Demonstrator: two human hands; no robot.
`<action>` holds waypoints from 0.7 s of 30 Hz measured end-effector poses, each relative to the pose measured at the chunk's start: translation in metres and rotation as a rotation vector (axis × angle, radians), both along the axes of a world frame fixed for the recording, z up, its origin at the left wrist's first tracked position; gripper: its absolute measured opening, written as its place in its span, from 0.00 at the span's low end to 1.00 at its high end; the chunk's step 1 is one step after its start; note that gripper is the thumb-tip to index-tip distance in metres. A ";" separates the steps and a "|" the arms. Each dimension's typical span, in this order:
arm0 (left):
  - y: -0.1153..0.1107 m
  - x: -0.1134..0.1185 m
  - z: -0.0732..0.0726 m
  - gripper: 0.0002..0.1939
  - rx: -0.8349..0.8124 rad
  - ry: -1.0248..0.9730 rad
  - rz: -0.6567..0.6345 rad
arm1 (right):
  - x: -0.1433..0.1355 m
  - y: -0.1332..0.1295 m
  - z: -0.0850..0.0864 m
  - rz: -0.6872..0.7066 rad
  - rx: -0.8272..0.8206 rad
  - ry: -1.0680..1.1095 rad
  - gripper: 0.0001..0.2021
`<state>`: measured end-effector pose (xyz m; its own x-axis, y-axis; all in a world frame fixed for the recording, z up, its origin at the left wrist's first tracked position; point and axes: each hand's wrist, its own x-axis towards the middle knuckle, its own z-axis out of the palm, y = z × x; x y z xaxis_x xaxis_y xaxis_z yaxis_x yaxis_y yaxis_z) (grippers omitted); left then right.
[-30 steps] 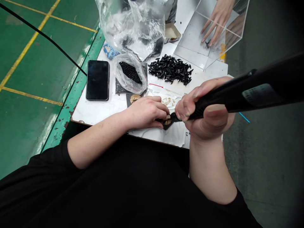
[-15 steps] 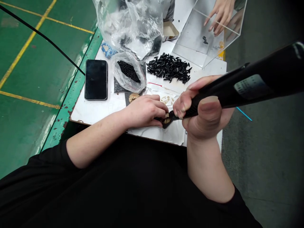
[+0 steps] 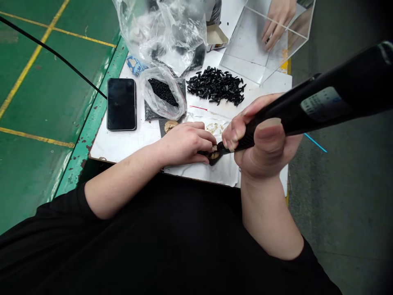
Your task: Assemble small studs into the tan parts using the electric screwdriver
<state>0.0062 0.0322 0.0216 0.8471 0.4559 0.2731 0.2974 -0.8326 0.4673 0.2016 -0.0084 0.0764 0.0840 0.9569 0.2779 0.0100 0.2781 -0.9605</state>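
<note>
My right hand (image 3: 266,144) is wrapped round a thick black electric screwdriver (image 3: 346,98) with a pale label, its tip pointing down and left. That tip meets a small dark piece with a tan patch (image 3: 214,156) on the white sheet (image 3: 225,174) near the table's front edge. With its fingers bent, my left hand (image 3: 188,142) grips the piece from the left; the fingers hide most of it. Tiny gold-coloured bits (image 3: 212,128) lie just beyond the fingertips. Behind them is a heap of small black curved parts (image 3: 216,87).
A phone (image 3: 121,104) lies at left, beside an open plastic bag (image 3: 144,92) of small black pieces. Farther back are a large clear bag (image 3: 172,37), a small carton (image 3: 216,39) and a clear acrylic box (image 3: 242,51). Another person's hand (image 3: 281,18) reaches in behind the box.
The view has shifted slightly. The other person's hand has drawn its fingers together, and the black parts near it no longer show. My hands keep their hold.
</note>
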 end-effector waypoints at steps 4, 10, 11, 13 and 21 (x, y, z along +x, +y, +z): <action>0.000 0.000 0.000 0.13 -0.017 -0.035 -0.005 | -0.002 -0.005 0.003 -0.025 -0.037 0.025 0.27; 0.000 -0.002 -0.002 0.16 0.001 -0.012 -0.010 | -0.007 -0.007 0.008 0.041 -0.020 0.096 0.20; 0.000 -0.002 -0.003 0.17 0.011 -0.012 -0.007 | -0.005 -0.006 0.010 0.076 -0.003 0.114 0.20; 0.000 -0.003 -0.005 0.18 0.029 -0.027 -0.004 | 0.002 -0.002 0.012 0.114 0.050 0.126 0.22; -0.006 -0.001 -0.004 0.18 0.045 -0.079 0.031 | 0.062 -0.009 -0.002 0.313 -0.178 -0.707 0.06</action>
